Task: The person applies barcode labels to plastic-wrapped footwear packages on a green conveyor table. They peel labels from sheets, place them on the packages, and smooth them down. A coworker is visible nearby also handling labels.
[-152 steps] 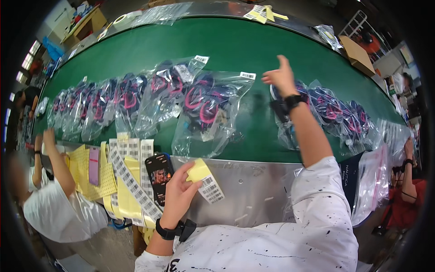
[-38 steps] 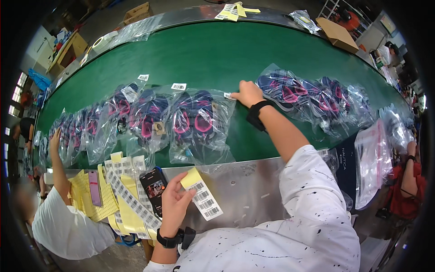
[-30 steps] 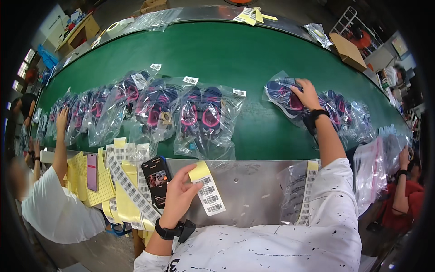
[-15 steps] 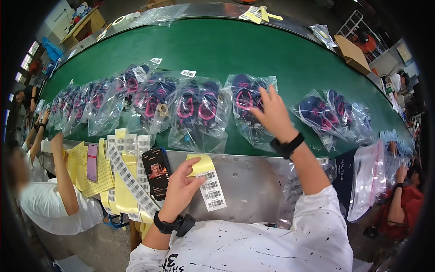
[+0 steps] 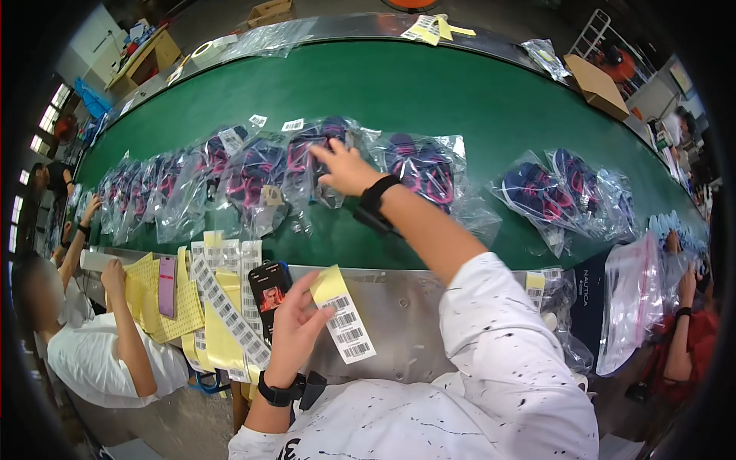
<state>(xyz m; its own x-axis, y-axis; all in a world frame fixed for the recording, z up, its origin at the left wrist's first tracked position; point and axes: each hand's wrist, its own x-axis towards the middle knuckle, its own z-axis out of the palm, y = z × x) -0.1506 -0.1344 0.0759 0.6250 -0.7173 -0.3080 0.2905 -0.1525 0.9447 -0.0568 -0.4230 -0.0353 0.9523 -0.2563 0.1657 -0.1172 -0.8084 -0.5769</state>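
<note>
Yellow-and-white paper strip of barcode labels [image 5: 346, 326] is pinched in the left hand [image 5: 301, 313], best by its yellow end, while on the green belt [image 5: 429, 84] the clear plastic bag of navy-and-pink shoes [image 5: 300, 159], beneath the right hand [image 5: 349, 170] with fingers apart, is best steadied lightly

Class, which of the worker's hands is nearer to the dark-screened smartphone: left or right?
Left. The left hand, pinching a barcode label strip, is close beside the dark-screened smartphone, on its right; the right hand is farther off, beyond it at bagged navy-and-pink shoes.
</note>
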